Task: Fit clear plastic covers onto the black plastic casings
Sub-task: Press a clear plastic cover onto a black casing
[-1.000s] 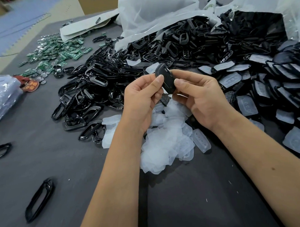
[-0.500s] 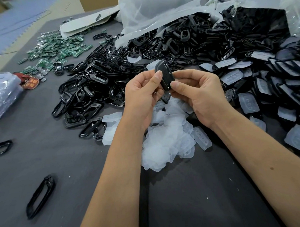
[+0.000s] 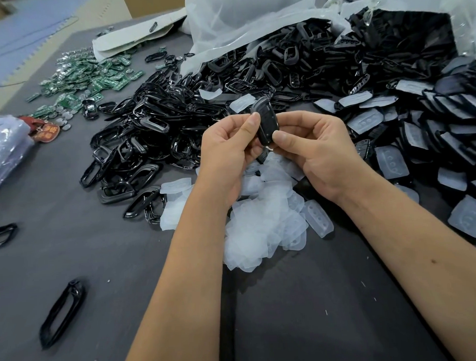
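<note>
Black casing (image 3: 266, 121), just one, is held up over the table (image 3: 303, 313) in the middle, small, dark and shiny. Left hand (image 3: 227, 151) and right hand (image 3: 318, 153) both pinch it with thumb and curled fingers. Clear covers (image 3: 260, 222) lie piled below at 6 o'clock, too many to count. Black frames (image 3: 149, 145) heap at 10 o'clock.

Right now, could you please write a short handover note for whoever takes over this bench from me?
Left hand and right hand: both pinch one black casing, held upright above the table.
Supplies: loose clear covers lie just below the hands; bare black frames are piled to the left.
Done: casings with covers fitted are stacked on the right.
Left: finish the casing in hand, though I cannot tell if its cover is seated, then work through the remaining pile.
</note>
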Demonstrator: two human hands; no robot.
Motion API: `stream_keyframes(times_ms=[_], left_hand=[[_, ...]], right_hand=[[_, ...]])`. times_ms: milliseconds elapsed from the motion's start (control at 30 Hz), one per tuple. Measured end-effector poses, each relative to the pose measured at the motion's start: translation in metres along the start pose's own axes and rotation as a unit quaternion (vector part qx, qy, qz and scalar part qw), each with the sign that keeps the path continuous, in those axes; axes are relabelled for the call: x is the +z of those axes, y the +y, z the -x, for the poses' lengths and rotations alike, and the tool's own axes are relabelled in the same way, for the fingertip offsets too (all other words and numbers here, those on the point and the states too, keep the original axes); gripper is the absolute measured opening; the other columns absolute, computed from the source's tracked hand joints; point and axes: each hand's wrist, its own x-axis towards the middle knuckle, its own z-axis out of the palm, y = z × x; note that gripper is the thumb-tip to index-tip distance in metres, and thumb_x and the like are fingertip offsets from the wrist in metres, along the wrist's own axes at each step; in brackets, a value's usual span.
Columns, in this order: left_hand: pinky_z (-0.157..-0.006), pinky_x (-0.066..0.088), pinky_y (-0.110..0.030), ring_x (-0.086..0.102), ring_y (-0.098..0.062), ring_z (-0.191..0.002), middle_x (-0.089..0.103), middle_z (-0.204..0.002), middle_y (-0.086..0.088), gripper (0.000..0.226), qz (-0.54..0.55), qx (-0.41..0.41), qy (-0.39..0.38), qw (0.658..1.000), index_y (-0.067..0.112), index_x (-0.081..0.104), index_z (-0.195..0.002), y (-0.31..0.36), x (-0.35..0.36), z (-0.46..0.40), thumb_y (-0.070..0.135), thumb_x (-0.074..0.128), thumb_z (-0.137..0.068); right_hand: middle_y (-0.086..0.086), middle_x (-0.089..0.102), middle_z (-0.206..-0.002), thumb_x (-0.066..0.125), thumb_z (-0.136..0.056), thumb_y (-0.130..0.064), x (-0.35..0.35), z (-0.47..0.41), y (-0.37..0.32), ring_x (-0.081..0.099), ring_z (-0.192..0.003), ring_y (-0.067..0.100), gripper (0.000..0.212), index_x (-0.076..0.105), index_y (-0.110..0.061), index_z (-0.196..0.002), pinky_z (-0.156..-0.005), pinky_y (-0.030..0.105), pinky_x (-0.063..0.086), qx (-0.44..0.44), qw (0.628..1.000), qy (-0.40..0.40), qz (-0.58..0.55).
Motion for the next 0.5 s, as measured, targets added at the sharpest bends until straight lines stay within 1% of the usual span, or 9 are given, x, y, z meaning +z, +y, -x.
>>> stream_keyframes(times_ms=[67,133,167,233,300,367,433,500], left_hand=[[-0.058,0.05,-0.018,0.055,-0.009,-0.062,0.066,-0.078,-0.007,0.014,-0.003,-0.007,-0.001,1.0,0.0,0.07,-0.099,0.0,0.0,0.0,0.011,0.062,-0.102],[-0.058,0.05,-0.017,0.054,-0.008,-0.06,0.065,-0.077,-0.007,0.014,0.009,-0.018,-0.003,1.0,-0.001,0.07,-0.098,0.001,-0.001,-0.001,0.01,0.062,-0.102],[-0.058,0.051,-0.017,0.055,-0.009,-0.062,0.065,-0.077,-0.008,0.015,0.02,-0.023,-0.006,1.0,-0.001,0.07,-0.097,0.002,-0.002,-0.002,0.01,0.061,-0.102],[-0.059,0.051,-0.016,0.054,-0.012,-0.067,0.066,-0.08,-0.009,0.017,0.034,-0.03,-0.015,0.999,0.0,0.072,-0.094,0.003,-0.003,-0.001,0.008,0.06,-0.103],[-0.057,0.05,-0.015,0.054,-0.013,-0.07,0.068,-0.081,-0.011,0.019,0.031,-0.032,-0.027,0.999,0.002,0.073,-0.091,0.003,-0.003,0.0,0.007,0.06,-0.102],[-0.054,0.049,-0.014,0.056,-0.011,-0.065,0.069,-0.079,-0.01,0.019,0.023,-0.033,-0.043,0.998,0.003,0.073,-0.089,0.004,-0.003,0.001,0.006,0.06,-0.102],[-0.052,0.048,-0.014,0.055,-0.008,-0.059,0.068,-0.077,-0.009,0.018,0.013,-0.034,-0.053,0.998,0.002,0.072,-0.088,0.003,-0.002,0.001,0.005,0.06,-0.101],[-0.05,0.045,-0.014,0.052,-0.008,-0.057,0.064,-0.075,-0.01,0.017,-0.009,-0.033,-0.052,0.998,0.004,0.072,-0.087,0.003,-0.001,0.001,0.005,0.061,-0.101]], right_hand=[[0.005,0.079,-0.086,0.074,-0.086,0.006,0.0,0.001,0.0,0.076,-0.079,0.016,0.026,0.077,-0.012,-0.105,-0.076,0.027,0.06,-0.006,1.0,-0.001,-0.007],[0.002,0.078,-0.079,0.077,-0.082,0.002,0.002,0.002,-0.002,0.075,-0.074,0.014,0.028,0.076,-0.014,-0.104,-0.074,0.024,0.059,-0.004,1.0,-0.002,-0.02],[0.001,0.078,-0.079,0.078,-0.079,-0.002,0.003,0.002,-0.003,0.074,-0.072,0.014,0.029,0.075,-0.014,-0.105,-0.073,0.025,0.058,0.002,1.0,-0.003,-0.026],[0.004,0.077,-0.081,0.078,-0.076,-0.008,0.004,0.001,-0.005,0.073,-0.071,0.015,0.03,0.074,-0.011,-0.106,-0.07,0.029,0.055,0.029,0.999,-0.005,-0.036],[0.01,0.076,-0.089,0.073,-0.084,-0.01,0.004,-0.002,-0.008,0.07,-0.074,0.016,0.026,0.074,-0.005,-0.11,-0.07,0.031,0.055,0.058,0.997,-0.001,-0.056],[0.011,0.076,-0.095,0.066,-0.095,-0.008,0.004,-0.003,-0.01,0.071,-0.08,0.017,0.02,0.071,-0.001,-0.112,-0.074,0.029,0.058,0.081,0.993,0.011,-0.088],[0.01,0.077,-0.095,0.063,-0.096,-0.003,0.003,-0.003,-0.012,0.072,-0.083,0.018,0.017,0.07,-0.002,-0.112,-0.075,0.028,0.059,0.092,0.99,0.032,-0.101],[0.01,0.077,-0.095,0.064,-0.095,0.001,0.002,-0.003,-0.012,0.072,-0.081,0.017,0.021,0.069,-0.002,-0.115,-0.074,0.028,0.059,0.093,0.989,0.048,-0.101]])
